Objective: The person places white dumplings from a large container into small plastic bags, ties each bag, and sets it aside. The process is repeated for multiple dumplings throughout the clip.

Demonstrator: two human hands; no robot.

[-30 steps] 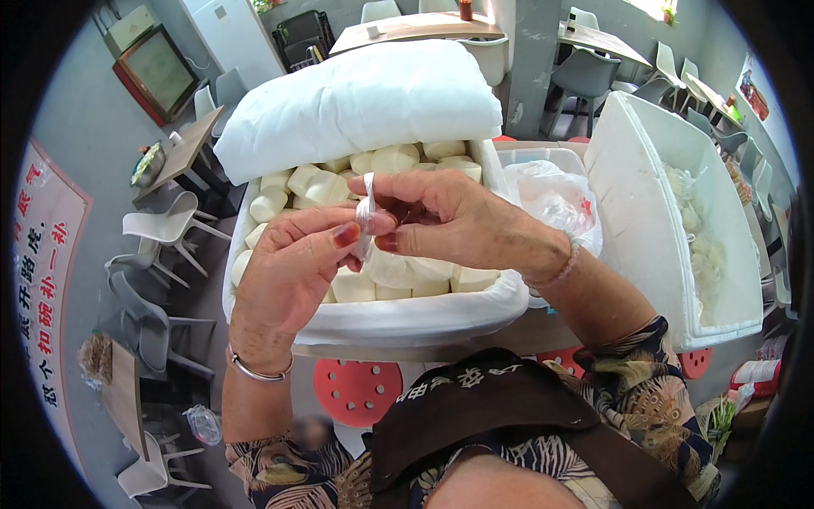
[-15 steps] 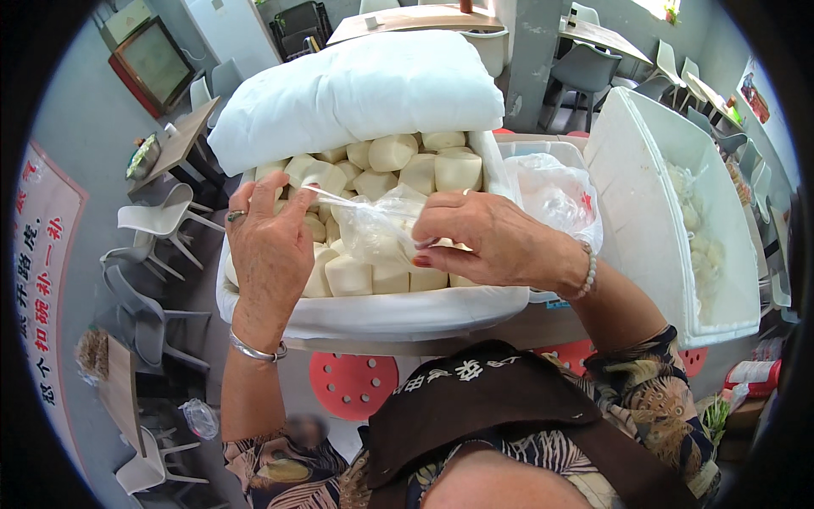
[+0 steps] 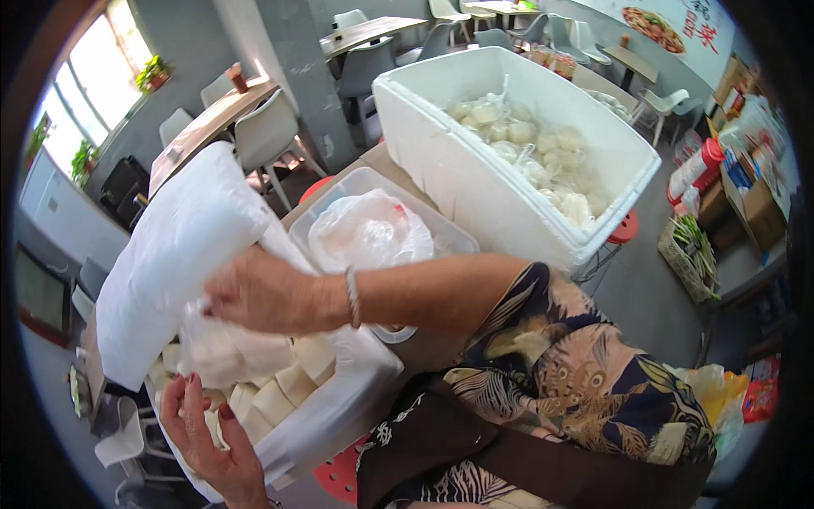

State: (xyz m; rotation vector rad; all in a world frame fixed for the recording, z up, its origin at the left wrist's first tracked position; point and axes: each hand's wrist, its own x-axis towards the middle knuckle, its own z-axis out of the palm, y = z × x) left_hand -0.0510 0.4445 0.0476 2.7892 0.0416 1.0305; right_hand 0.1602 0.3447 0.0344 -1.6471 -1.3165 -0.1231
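My right hand (image 3: 259,293), smeared by motion, is closed on the top of a thin clear plastic bag (image 3: 233,349). The bag hangs over white steamed buns (image 3: 273,402) packed in a cloth-lined box (image 3: 360,360). Whether anything is inside the bag is hard to make out. Just below the bag, my left hand (image 3: 210,437) is open with its fingers spread, close to the buns at the near edge. A thick white quilt (image 3: 174,254) lies folded over the far part of the box and hides some buns.
Beside the buns stands a clear plastic tub (image 3: 449,233) with a bundle of plastic bags (image 3: 373,233). A large white foam box (image 3: 500,170) holds several bagged pale pieces. Red stools (image 3: 339,475) sit below the table; grey chairs and tables (image 3: 203,127) stand beyond.
The view has swung to the right, bringing the foam box to the middle. My left hand has let go of the bag and spread its fingers; my right hand keeps hold of it.
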